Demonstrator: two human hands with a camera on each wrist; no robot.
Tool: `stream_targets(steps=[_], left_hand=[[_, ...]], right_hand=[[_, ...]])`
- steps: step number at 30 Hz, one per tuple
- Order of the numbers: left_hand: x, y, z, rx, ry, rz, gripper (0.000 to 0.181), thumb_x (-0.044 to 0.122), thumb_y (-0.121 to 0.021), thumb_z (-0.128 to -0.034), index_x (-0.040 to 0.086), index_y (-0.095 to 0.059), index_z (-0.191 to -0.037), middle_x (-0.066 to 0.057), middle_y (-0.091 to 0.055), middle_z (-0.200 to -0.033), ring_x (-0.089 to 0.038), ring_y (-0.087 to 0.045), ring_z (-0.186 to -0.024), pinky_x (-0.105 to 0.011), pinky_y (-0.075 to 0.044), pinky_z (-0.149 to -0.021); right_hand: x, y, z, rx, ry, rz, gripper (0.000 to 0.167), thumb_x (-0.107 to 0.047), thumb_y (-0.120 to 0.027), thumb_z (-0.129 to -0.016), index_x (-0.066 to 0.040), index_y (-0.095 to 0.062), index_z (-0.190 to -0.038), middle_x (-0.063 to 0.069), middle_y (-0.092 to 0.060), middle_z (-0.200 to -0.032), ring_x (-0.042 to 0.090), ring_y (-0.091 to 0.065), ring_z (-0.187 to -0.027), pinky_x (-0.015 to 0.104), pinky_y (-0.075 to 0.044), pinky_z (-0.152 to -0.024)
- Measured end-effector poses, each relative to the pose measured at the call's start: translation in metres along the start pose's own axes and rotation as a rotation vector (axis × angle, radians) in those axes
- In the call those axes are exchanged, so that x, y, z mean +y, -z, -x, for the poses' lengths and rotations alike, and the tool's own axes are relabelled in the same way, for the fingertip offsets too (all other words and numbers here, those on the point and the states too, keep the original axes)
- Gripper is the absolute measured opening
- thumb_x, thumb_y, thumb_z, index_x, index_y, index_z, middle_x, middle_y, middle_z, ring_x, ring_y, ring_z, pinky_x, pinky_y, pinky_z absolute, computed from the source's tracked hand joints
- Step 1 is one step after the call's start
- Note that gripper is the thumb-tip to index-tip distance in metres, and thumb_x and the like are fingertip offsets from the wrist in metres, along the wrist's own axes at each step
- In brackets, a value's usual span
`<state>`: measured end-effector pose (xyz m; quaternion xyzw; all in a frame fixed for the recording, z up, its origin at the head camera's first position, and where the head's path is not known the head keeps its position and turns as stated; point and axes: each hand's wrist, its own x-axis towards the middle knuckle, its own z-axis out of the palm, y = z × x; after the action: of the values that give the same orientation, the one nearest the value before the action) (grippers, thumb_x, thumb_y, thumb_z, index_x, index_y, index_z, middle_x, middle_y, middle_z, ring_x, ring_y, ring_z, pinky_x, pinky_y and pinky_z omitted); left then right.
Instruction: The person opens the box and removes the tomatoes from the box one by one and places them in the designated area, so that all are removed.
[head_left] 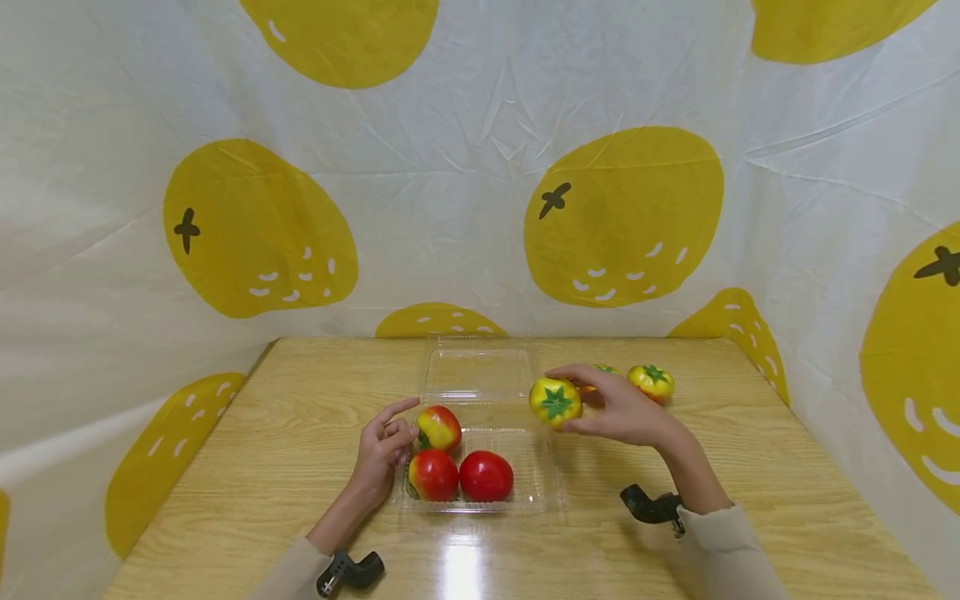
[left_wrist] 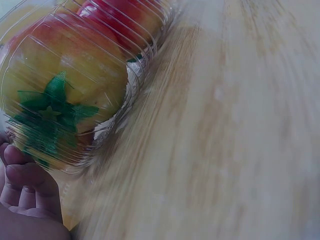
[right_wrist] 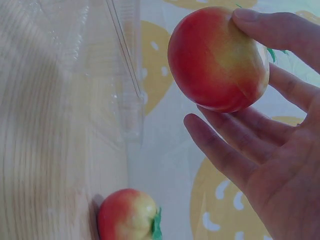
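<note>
A clear plastic container [head_left: 528, 468] lies with its lid [head_left: 480, 372] folded back, and three red and yellow fruits sit in its left and middle part, one being a red fruit [head_left: 487, 476]. My left hand [head_left: 378, 454] touches the container's left wall beside the upper fruit [head_left: 439, 428], fingers partly curled; the left wrist view shows its fingertips at the wall near a green-leafed fruit [left_wrist: 65, 85]. Above the container's right edge, my right hand [head_left: 618, 408] holds a yellow fruit [head_left: 556, 401] between thumb and fingers; its red underside [right_wrist: 217, 60] shows in the right wrist view.
Two more fruits stand on the wooden table [head_left: 315, 375] behind the right hand, one [head_left: 651, 383] in plain sight and the other partly hidden by that hand. A white cloth [head_left: 442, 233] with yellow fruit prints hangs behind the table and along its sides.
</note>
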<state>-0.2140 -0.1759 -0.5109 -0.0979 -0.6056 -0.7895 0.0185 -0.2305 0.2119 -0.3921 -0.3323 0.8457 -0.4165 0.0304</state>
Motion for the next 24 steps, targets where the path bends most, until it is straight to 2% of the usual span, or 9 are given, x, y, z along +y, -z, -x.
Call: stream_targets(steps=[7, 11, 18, 24], left_hand=[[0.0, 0.0, 0.0, 0.006, 0.006, 0.002, 0.05, -0.001, -0.061, -0.0959, -0.008, -0.049, -0.144, 0.005, -0.051, -0.064, -0.008, -0.041, -0.048, -0.016, -0.032, -0.043], [0.0, -0.001, 0.0, 0.009, 0.003, 0.002, 0.05, -0.002, -0.061, -0.0958, -0.008, -0.049, -0.144, 0.005, -0.051, -0.064, -0.008, -0.04, -0.047, -0.017, -0.031, -0.043], [0.0, -0.001, 0.0, 0.003, 0.005, -0.001, 0.051, -0.001, -0.061, -0.0964, -0.009, -0.047, -0.145, 0.004, -0.051, -0.064, -0.009, -0.041, -0.048, -0.017, -0.032, -0.043], [0.001, -0.001, 0.001, 0.002, 0.003, 0.003, 0.052, -0.001, -0.061, -0.0963, -0.009, -0.047, -0.145, 0.004, -0.049, -0.063, -0.009, -0.041, -0.048, -0.017, -0.032, -0.043]], right_hand=[[0.008, 0.008, 0.006, 0.038, 0.003, 0.013, 0.068, -0.019, -0.087, -0.084, -0.012, -0.057, -0.144, 0.008, -0.062, -0.141, 0.026, -0.061, -0.124, 0.034, -0.058, -0.098], [0.01, 0.014, 0.01, 0.065, 0.012, 0.01, 0.067, -0.016, -0.086, -0.084, -0.009, -0.057, -0.144, 0.012, -0.062, -0.141, 0.028, -0.061, -0.122, 0.029, -0.059, -0.093], [0.017, 0.028, 0.021, 0.092, -0.014, 0.025, 0.066, -0.013, -0.082, -0.088, -0.009, -0.053, -0.147, 0.015, -0.061, -0.139, 0.016, -0.063, -0.112, 0.024, -0.056, -0.083], [0.024, 0.037, 0.028, 0.121, -0.058, -0.003, 0.068, -0.013, -0.083, -0.087, -0.012, -0.052, -0.148, 0.014, -0.059, -0.14, 0.004, -0.061, -0.113, 0.017, -0.056, -0.089]])
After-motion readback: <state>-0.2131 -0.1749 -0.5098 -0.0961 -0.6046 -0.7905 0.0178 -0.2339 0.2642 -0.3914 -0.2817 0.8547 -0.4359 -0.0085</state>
